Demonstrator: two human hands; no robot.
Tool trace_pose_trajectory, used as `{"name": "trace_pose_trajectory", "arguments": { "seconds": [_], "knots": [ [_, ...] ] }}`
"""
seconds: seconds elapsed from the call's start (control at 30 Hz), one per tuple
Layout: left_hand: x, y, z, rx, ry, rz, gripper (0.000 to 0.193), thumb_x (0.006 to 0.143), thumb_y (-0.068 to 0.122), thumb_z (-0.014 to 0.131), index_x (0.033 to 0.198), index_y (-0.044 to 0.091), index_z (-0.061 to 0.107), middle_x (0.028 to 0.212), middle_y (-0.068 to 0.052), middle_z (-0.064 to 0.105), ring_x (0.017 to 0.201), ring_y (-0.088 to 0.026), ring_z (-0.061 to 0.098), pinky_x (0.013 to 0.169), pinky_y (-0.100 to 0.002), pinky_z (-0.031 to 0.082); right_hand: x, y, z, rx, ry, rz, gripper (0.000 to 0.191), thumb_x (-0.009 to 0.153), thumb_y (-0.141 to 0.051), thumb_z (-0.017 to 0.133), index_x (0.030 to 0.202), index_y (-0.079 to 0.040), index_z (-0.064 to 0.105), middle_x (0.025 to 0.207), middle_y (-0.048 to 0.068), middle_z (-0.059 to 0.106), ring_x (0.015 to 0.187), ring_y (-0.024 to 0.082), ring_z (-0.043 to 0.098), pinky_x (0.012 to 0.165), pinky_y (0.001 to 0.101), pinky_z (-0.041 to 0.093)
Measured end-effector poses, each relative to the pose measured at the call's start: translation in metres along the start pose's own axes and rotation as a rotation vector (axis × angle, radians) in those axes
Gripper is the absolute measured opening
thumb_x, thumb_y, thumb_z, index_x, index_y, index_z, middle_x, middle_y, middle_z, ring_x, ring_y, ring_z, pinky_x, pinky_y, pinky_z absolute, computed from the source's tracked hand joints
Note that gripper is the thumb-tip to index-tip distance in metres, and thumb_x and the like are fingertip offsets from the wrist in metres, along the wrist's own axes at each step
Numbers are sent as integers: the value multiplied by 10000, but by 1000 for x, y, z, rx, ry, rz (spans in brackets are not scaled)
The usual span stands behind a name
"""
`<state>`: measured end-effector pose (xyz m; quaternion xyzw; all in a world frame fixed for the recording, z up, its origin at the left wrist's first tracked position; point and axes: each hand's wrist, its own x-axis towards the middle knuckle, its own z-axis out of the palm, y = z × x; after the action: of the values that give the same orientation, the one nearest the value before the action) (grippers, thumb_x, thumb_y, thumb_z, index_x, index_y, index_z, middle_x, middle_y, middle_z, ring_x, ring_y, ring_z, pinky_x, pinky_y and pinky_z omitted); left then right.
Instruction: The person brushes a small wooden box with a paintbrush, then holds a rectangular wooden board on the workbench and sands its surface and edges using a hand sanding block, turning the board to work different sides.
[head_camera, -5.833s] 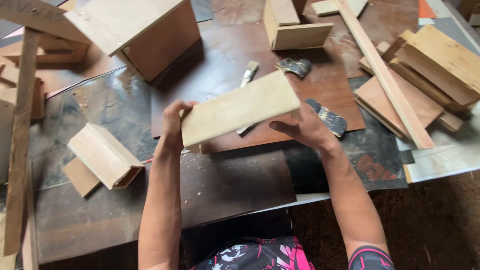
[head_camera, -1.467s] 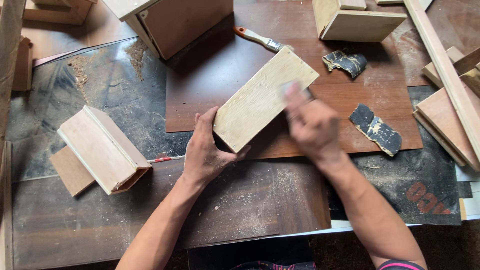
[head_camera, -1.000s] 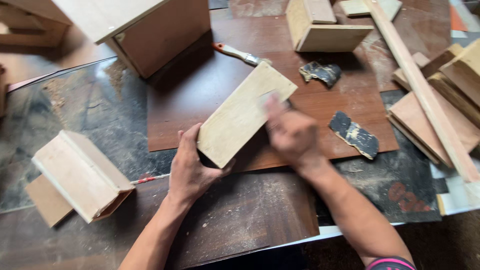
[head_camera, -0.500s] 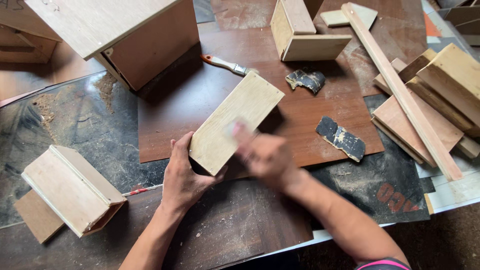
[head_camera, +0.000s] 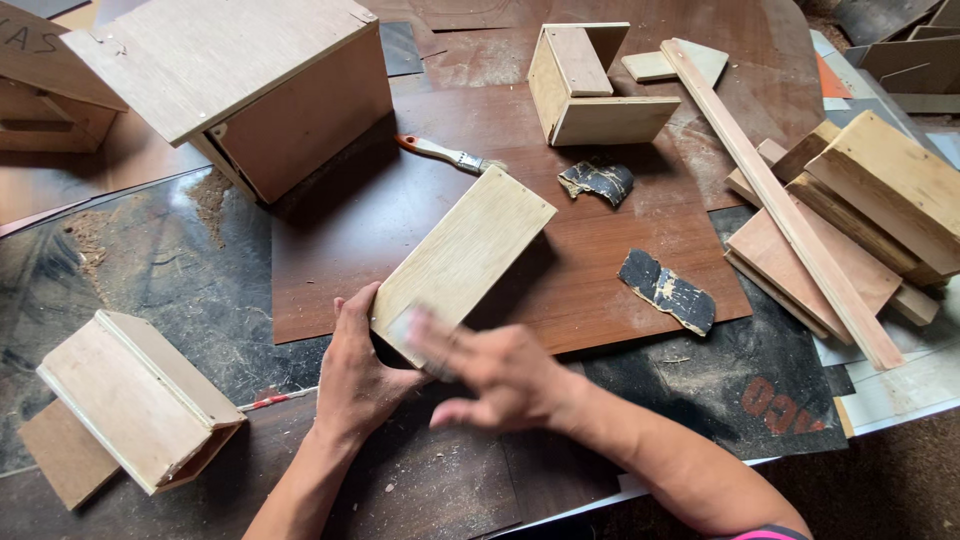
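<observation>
step: sanding/rubbing the top face of the small wooden box (head_camera: 462, 262), judged from your blurred right hand (head_camera: 497, 375) passing over its near corner
box position: frame centre, lying slantwise on the brown board (head_camera: 600, 270), near end at your hands
left hand (head_camera: 357, 372): fingers curled round the box's near-left corner, bracing it, thumb up along the edge
right hand: fingers spread, mostly flat, motion-blurred on the box's near end; can't tell if it has sandpaper or anything under it
spare abrasive: two dark sandpaper scraps (head_camera: 667, 290) lie right of the box, untouched
brush: paintbrush (head_camera: 441, 153) just above the box, apart from it
other pieces: finished-looking box (head_camera: 135, 400) lower left, big box (head_camera: 245, 85) upper left, open box frame (head_camera: 590, 85) top centre, wood offcuts (head_camera: 850, 210) right edge
next move calls for: keep the left grip firm so the box doesn't skid, work the far end too
</observation>
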<state>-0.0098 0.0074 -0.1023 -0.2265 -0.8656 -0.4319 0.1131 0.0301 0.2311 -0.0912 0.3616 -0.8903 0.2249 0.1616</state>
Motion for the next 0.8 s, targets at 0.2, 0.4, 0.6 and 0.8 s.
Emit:
{"name": "trace_pose_trajectory", "arguments": {
  "seconds": [0.2,0.4,0.6,0.8],
  "knots": [
    [-2,0,1,-10,3,-10,1017,587,329,946,1396,26,410,1226,-207,639,1149,-381,658,1217,-516,316,10,22,-13,-165,19,319,758,988,-683,316,1533,-188,496,1570,109,556,790,235,770,575,304,583],
    [2,1,-1,-11,7,-18,1046,530,334,948,1381,24,426,1246,-211,636,1173,-386,640,1204,-491,324,13,-1,-11,-116,117,150,847,1018,-744,260,1590,-131,384,1578,166,494,831,263,768,611,321,598],
    [1,0,0,-15,0,-18,1034,547,319,945,1388,5,431,1241,-220,629,1177,-376,640,1215,-482,311,12,20,-13,-178,20,286,808,989,-710,183,1587,-214,404,1605,100,527,745,213,763,474,301,524],
    [1,-5,5,-16,-10,-15,1046,559,347,939,1400,20,409,1245,-208,630,1167,-363,650,1210,-475,341,8,17,-7,-127,-33,357,952,892,-791,165,1580,-150,318,1648,145,437,407,175,585,371,289,432]
  ]
}}
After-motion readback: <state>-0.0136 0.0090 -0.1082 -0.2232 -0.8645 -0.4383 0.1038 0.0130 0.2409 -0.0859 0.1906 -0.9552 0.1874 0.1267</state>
